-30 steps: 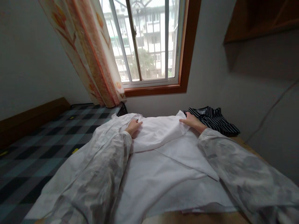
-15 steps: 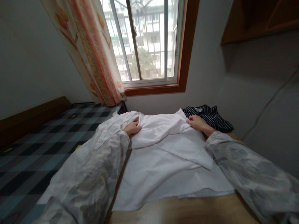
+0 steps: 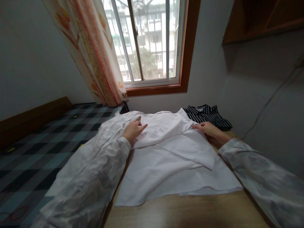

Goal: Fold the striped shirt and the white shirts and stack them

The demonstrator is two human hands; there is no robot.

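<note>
A white shirt (image 3: 166, 167) lies spread over a wooden table (image 3: 187, 210), its far part folded over in layers. My left hand (image 3: 133, 129) rests at the left edge of the folded part, thumb and fingers apart. Across from it, my right hand (image 3: 210, 129) pinches the right edge of the same cloth between thumb and fingers. More crumpled white cloth (image 3: 95, 148) spreads left of the table, partly behind my left sleeve; whether it joins the shirt I cannot tell.
A black-and-white striped garment (image 3: 209, 117) lies folded at the table's far right corner. On the left is a bed with a checked sheet (image 3: 47, 136). Ahead stand a curtain (image 3: 95, 63) and a window (image 3: 152, 47); a wooden shelf (image 3: 261, 28) hangs upper right.
My left hand has loosened, its thumb now stretched out from the cloth. The right hand has shifted slightly right and down, still at the cloth's edge. The view has moved a little.
</note>
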